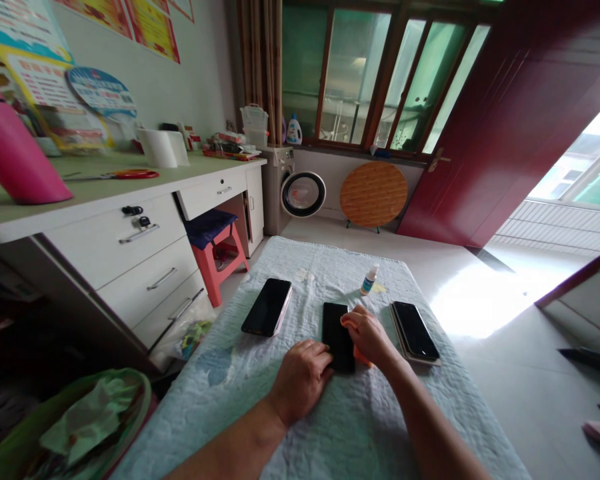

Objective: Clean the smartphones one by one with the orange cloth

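Note:
A black smartphone (336, 343) lies flat on the cloth-covered table, between my two hands. My left hand (303, 377) rests at its lower left side, the fingers curled against the edge and holding it. Bunched in my right hand (370, 331) is an orange cloth (364, 357), which touches the upper right of the screen; part of it hangs down beside the phone. Another dark phone (268, 307) lies to the left on something pale. To the right lies a third phone (415, 330), also on a pale thing. Beyond my right hand stands a small spray bottle (369, 281).
A light blue quilted cloth (300, 267) covers the table. On the left is a desk (220, 170) with scissors (130, 174) and a pink bottle (23, 150). A red stool (215, 267) stands under it. Lower left is a green basket (143, 400).

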